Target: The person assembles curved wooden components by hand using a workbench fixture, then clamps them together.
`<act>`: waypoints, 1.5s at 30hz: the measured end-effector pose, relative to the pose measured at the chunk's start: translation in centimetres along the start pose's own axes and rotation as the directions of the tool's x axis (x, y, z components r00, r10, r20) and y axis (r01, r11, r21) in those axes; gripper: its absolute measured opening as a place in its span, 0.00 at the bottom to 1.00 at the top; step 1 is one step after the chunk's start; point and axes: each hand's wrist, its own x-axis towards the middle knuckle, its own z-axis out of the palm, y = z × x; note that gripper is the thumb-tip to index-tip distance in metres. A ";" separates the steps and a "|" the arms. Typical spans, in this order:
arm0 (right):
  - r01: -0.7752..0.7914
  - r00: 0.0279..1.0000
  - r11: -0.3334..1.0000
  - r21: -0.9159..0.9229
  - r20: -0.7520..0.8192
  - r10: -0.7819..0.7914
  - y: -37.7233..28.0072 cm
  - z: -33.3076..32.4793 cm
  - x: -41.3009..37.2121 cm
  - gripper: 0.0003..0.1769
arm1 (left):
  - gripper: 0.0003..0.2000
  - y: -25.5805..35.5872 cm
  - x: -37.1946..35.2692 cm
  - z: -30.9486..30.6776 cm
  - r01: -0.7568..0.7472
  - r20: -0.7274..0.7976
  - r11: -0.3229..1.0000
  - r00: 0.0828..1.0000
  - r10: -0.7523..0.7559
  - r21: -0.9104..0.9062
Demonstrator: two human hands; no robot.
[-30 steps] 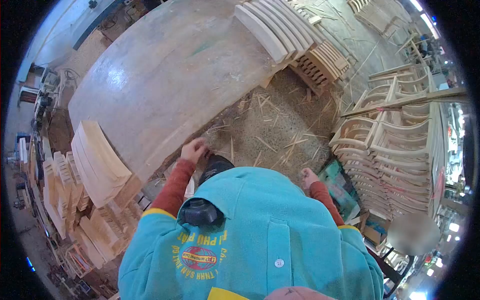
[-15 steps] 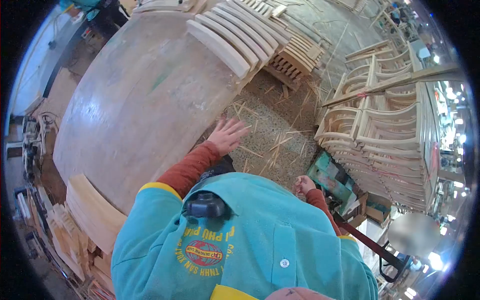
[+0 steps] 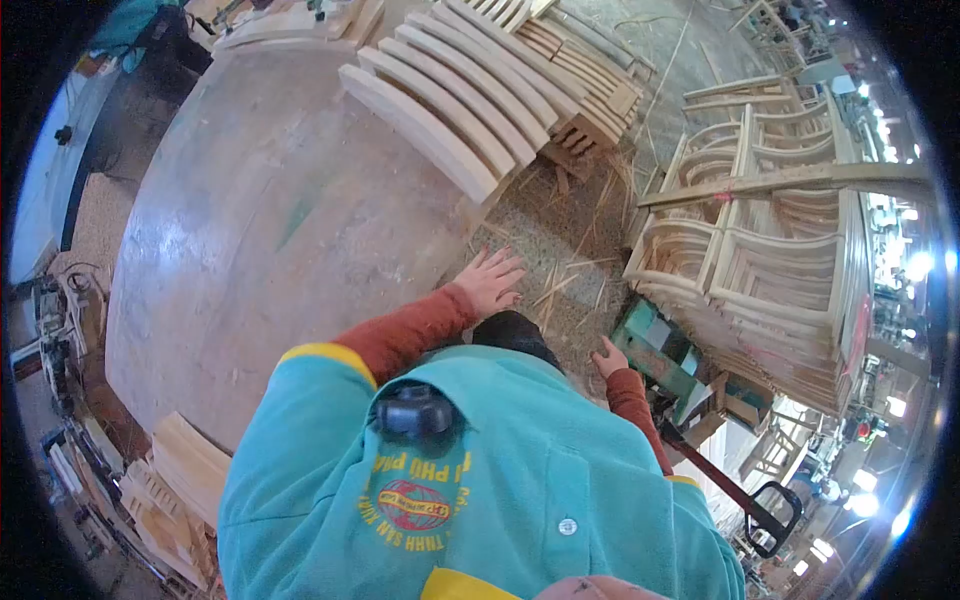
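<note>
My left hand (image 3: 490,281) is open with its fingers spread, holding nothing, over the floor just past the right edge of the wide worktable (image 3: 260,240). Lower and to the right, my right hand (image 3: 608,357) hangs near my body beside a green machine part (image 3: 655,345). Its thumb and a finger stand apart and nothing shows in it. Several curved wooden slats (image 3: 430,130) lie side by side on the table's far right corner.
Tall stacks of curved wooden frames (image 3: 770,250) stand on the right. Thin wood scraps (image 3: 555,290) litter the floor. A black-handled lever (image 3: 770,515) is at the lower right, and more wooden pieces (image 3: 185,460) are at the lower left.
My left hand has moved right and slightly down in the view. My right hand has risen slightly, and its fingers have opened. The view has shifted, with the curved slats now lower and further left.
</note>
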 end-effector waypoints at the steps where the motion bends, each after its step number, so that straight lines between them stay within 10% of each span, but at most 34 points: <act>1: 0.068 0.994 0.997 0.024 -0.084 -0.065 -0.2 -0.7 1.6 0.29 | 0.27 -0.6 0.1 -0.7 -0.034 -0.060 0.999 0.998 0.032 -0.029; 4: 0.237 0.947 0.940 0.244 -0.272 -0.168 -2.9 -5.0 8.9 0.30 | 0.26 -2.6 0.4 -5.5 0.219 -0.262 0.910 0.910 -0.320 -0.351; 9: 0.545 0.822 0.704 0.455 -0.454 -0.343 -22.5 -18.7 20.6 0.30 | 0.36 -6.3 3.0 -11.1 0.527 0.038 0.411 0.647 -0.762 -0.744; 16: 0.817 0.483 0.562 -0.130 -0.377 -0.790 -45.4 -24.2 37.2 0.35 | 0.51 -11.7 8.1 -9.6 0.650 0.061 0.247 0.412 -0.909 -0.719; 20: 0.730 0.681 0.683 0.039 -0.134 -0.720 -50.5 -23.5 41.2 0.36 | 0.52 -11.6 10.5 -11.8 0.740 0.189 0.064 0.253 -0.949 -0.669; 27: 0.611 0.772 0.741 -0.279 0.003 -0.635 -52.4 -22.3 41.9 0.30 | 0.54 -12.6 12.4 -9.5 0.664 0.061 0.178 0.321 -0.945 -0.726; 34: 0.758 0.625 0.608 -0.235 -0.007 -0.781 -53.2 -21.2 43.2 0.26 | 0.54 -10.1 13.5 -8.8 0.635 -0.169 0.342 0.318 -0.933 -0.693; 45: 0.707 0.690 0.660 -0.253 0.042 -0.723 -52.5 -21.5 42.6 0.24 | 0.47 -9.7 10.0 -13.4 0.708 0.234 0.071 0.324 -0.917 -0.703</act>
